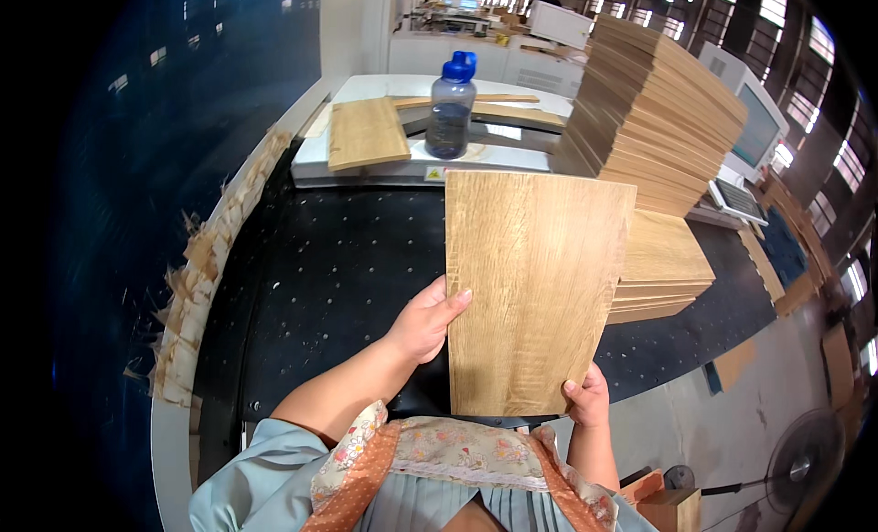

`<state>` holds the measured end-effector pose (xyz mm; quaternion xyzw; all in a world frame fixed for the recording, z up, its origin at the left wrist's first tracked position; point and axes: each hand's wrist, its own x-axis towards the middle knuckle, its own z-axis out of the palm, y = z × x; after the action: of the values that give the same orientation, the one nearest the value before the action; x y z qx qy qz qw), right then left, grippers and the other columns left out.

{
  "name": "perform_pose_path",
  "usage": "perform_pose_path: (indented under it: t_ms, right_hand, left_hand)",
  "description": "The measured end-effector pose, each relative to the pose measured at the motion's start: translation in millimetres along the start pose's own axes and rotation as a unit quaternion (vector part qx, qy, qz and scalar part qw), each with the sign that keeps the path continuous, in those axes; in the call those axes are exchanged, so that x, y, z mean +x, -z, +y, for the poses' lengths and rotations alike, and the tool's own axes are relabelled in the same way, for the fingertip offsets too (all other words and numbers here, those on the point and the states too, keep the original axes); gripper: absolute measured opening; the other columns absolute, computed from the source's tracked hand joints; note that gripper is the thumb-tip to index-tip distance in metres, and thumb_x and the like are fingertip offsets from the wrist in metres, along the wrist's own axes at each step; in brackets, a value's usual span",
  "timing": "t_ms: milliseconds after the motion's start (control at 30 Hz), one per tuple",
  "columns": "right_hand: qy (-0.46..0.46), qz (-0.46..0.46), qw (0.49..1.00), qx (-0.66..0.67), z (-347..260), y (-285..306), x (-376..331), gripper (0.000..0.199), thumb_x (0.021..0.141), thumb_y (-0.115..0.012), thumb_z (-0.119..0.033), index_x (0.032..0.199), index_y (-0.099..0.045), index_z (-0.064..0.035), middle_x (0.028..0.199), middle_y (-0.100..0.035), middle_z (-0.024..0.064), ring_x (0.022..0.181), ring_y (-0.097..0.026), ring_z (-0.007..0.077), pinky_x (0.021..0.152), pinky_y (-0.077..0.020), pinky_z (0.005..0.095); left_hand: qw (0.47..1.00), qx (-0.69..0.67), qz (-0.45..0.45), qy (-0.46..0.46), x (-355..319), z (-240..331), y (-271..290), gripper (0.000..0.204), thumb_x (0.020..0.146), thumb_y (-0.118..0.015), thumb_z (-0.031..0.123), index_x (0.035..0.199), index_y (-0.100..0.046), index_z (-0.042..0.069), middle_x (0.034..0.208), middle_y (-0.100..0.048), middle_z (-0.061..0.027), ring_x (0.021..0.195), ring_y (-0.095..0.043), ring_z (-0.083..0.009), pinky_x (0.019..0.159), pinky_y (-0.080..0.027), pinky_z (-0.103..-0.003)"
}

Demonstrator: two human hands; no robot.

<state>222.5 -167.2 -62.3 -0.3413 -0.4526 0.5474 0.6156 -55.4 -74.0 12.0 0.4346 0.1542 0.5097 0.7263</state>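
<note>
The person holds a wooden board (535,290) up in front of the body with both hands, above the black perforated table (338,257). The left hand (428,320) grips the board's left long edge about midway up, thumb on the face turned to the camera, the other fingers hidden behind the wood, so the fingers are clamped on that edge. The right hand (588,397) holds the lower right corner, fingers curled around the edge and closed on it.

The board's long axis runs away from the person, from the near short edge just above the apron (457,454) toward the far short edge that points at the white machine top (366,171) (it leans slightly, the top edge sitting a little left of the bottom). Its broad grained face is turned up toward the camera. Both hands touch it; the left sits higher along its length, the right nearer the body.

Just beside the board on the right lies a low stack of boards (666,267), partly covered by it, and behind that a tall stack (654,120). On the machine top stand a blue-capped water bottle (452,107) and a shorter wooden piece (366,134), well apart from the hands. Wood scraps (197,285) line the table's left rim.
</note>
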Motion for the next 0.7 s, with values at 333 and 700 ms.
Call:
perform_pose_path:
  t_ms: [333, 700]
  right_hand:
    - [-0.006, 0.018, 1.0, 0.004, 6, -46, 39, 0.049, 0.077, -0.071, -0.012, 0.12, -0.051, 0.0038, 0.114, -0.059, 0.0099, 0.105, -0.056, 0.02, 0.091, -0.0442, 0.035]
    - [-0.169, -0.023, 0.971, 0.169, -11, -100, 84, 0.029, 0.09, -0.051, -0.004, 0.117, -0.049, 0.0082, 0.109, -0.06, 0.0178, 0.097, -0.062, 0.0246, 0.084, -0.0514, 0.037]
  left_hand:
    - [0.997, -0.037, 0.069, -0.019, 8, 18, 31, 0.038, 0.097, -0.043, 0.02, 0.128, -0.039, -0.002, 0.124, -0.052, -0.0148, 0.112, -0.055, -0.0237, 0.094, -0.046, -0.037]
    - [0.978, -0.075, 0.192, 0.026, -13, 28, 76, 0.035, 0.097, -0.038, 0.019, 0.124, -0.043, -0.002, 0.119, -0.056, -0.0183, 0.106, -0.058, -0.0293, 0.09, -0.049, -0.042]
